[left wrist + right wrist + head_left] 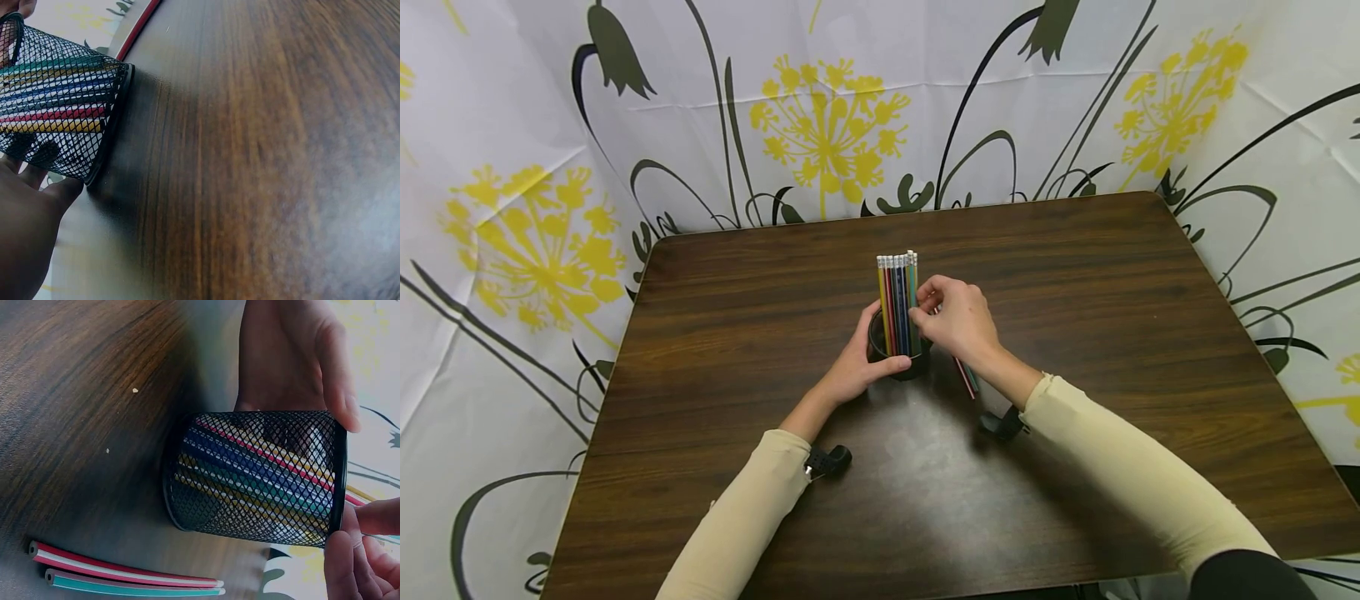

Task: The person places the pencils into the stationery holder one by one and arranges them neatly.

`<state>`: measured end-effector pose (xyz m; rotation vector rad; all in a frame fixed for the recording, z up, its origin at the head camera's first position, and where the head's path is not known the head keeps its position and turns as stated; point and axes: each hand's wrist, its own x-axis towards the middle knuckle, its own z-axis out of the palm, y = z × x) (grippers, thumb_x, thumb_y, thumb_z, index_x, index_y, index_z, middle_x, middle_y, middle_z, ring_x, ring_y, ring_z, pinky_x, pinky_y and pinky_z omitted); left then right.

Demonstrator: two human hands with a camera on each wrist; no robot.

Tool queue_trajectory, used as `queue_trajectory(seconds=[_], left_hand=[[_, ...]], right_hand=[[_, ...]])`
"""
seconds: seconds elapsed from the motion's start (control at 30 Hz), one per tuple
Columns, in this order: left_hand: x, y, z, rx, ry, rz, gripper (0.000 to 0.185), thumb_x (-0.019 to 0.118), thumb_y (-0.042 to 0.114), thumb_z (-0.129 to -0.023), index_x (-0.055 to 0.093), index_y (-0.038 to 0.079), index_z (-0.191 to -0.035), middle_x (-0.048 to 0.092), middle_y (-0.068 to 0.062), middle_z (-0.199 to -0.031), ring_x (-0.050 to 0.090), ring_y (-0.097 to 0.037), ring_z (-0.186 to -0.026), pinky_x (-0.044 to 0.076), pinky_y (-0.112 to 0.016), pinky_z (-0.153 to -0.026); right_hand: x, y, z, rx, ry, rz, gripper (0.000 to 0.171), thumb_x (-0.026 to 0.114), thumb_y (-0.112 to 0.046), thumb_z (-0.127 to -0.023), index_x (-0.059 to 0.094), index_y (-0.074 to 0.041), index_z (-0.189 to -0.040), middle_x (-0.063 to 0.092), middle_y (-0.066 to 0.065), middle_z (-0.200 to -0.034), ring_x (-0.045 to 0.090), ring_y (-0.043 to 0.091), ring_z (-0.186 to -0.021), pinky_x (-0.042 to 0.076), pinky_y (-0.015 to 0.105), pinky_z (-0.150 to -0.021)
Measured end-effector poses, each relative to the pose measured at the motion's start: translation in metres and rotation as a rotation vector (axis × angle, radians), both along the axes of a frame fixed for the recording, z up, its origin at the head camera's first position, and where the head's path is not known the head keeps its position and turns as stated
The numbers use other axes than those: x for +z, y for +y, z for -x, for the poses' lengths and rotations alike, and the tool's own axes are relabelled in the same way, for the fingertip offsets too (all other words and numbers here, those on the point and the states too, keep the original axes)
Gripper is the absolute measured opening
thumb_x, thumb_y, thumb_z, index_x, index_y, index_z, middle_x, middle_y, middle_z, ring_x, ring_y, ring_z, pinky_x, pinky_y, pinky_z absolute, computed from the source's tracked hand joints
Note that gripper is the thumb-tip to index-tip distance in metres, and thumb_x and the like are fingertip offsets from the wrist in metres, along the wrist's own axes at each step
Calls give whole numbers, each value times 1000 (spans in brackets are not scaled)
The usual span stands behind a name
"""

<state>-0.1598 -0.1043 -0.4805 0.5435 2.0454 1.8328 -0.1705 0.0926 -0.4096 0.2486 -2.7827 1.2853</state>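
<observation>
A black mesh pencil cup stands upright on the table, holding several striped pencils with their white eraser ends up. My left hand grips the cup from its left side, thumb across the rim; the left wrist view shows the fingers around the mesh. At the right of the bunch, my right hand pinches a teal pencil just above the rim. In the right wrist view, its fingertips sit right at the rim, and the pencils lean inside the mesh.
Two loose pencils, a red one and a green one, lie side by side on the table right of the cup. Small white specks dot the dark wooden table. A flower-patterned cloth hangs behind it.
</observation>
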Motion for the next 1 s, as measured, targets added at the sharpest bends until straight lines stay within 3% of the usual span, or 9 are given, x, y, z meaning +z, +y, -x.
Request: queue_trajectory(seconds=[0.07, 0.3, 0.47, 0.73, 0.83, 1.0], left_hand=[[-3, 0, 1, 2, 5, 1, 89, 72, 12, -90, 12, 31, -154, 44, -11, -142, 53, -29, -120, 39, -48, -102], [27, 1, -10, -8, -26, 1, 88, 68, 4, -90, 9, 16, -155, 43, -20, -142, 52, -34, -122, 36, -51, -104], [29, 1, -10, -6, -22, 14, 88, 68, 4, -90, 9, 15, -155, 44, -20, -142, 52, -33, -121, 37, -49, -105], [30, 1, -10, 9, -6, 44, 88, 69, 6, -89, 11, 14, -155, 37, -20, -145, 45, -36, -126, 29, -57, -108], [30, 2, -10, 9, 1, 48, 88, 69, 5, -89, 11, 13, -155, 37, -21, -145, 44, -37, -127, 28, -58, -108], [32, 1, -9, 6, 6, 73, 90, 70, 8, -88, 11, 14, -155, 40, -20, -144, 47, -35, -125, 31, -55, -107]], right_hand=[[-1, 0, 1, -2, -7, 1, 14, 74, -18, -85, 67, -10, -93, 68, -6, -73, 60, 6, -52, 46, 32, -55], [-2, -2, 3, -17, -20, 4, 12, 75, -17, -85, 66, -11, -90, 67, -6, -71, 61, 5, -51, 48, 32, -56], [-1, -2, 2, -12, -30, 6, 13, 76, -17, -85, 66, -10, -91, 68, -5, -71, 61, 5, -50, 48, 31, -55], [7, 14, 7, -29, -66, 63, 12, 72, -20, -90, 69, -10, -94, 69, 0, -74, 65, 12, -54, 50, 32, -52], [3, 24, 14, -61, -90, 67, 13, 70, -22, -91, 69, -10, -96, 70, 1, -76, 66, 15, -57, 51, 32, -54], [-16, 39, 26, -60, -189, -27, 14, 69, -23, -92, 69, -10, -98, 70, 2, -80, 66, 15, -63, 49, 33, -62]])
